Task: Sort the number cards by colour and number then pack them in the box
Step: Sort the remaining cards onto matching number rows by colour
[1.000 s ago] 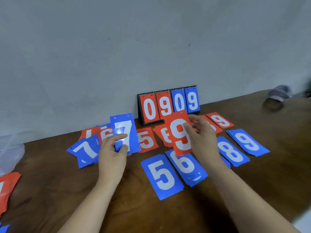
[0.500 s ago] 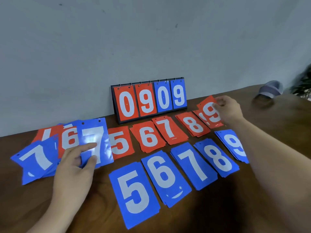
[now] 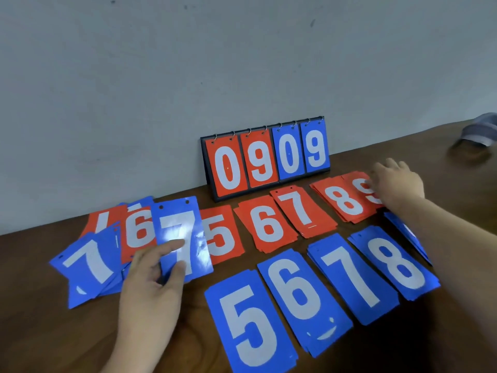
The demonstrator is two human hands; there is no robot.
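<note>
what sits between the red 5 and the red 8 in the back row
In the head view, the red 6 pile and then the red 7 pile lie between the red 5 and the red 8.

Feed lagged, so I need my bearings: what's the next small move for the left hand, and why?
Probably carry the blue 7 card that the left hand pinches over to the blue 7 pile; it matches that pile in colour and number.

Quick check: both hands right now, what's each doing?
Left hand: pinching the blue 7 card between thumb and fingers.
Right hand: open, fingers laid on the red 9 pile.
</note>
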